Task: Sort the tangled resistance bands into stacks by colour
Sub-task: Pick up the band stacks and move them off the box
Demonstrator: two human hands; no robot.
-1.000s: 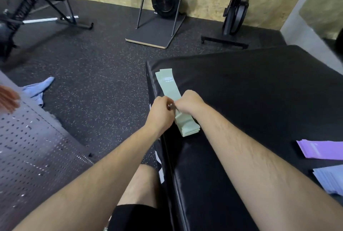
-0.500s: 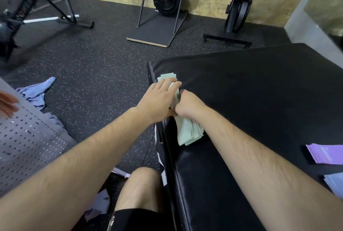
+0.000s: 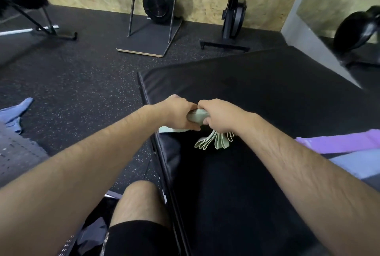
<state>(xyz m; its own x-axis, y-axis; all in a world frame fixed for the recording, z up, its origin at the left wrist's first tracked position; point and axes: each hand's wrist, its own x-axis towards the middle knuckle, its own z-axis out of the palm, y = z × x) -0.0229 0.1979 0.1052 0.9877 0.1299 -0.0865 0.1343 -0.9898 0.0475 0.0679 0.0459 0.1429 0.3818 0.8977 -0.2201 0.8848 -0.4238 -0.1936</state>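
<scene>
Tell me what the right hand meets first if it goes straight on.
Most likely the left hand: it grips the same green bands just ahead of the right hand, knuckles touching or nearly so.

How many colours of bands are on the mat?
3: green bands held by left hand and right hand, purple bands at the right edge, pale blue bands below them. More may be hidden.

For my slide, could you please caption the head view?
Left hand and right hand grip green bands over a black mat.
</scene>
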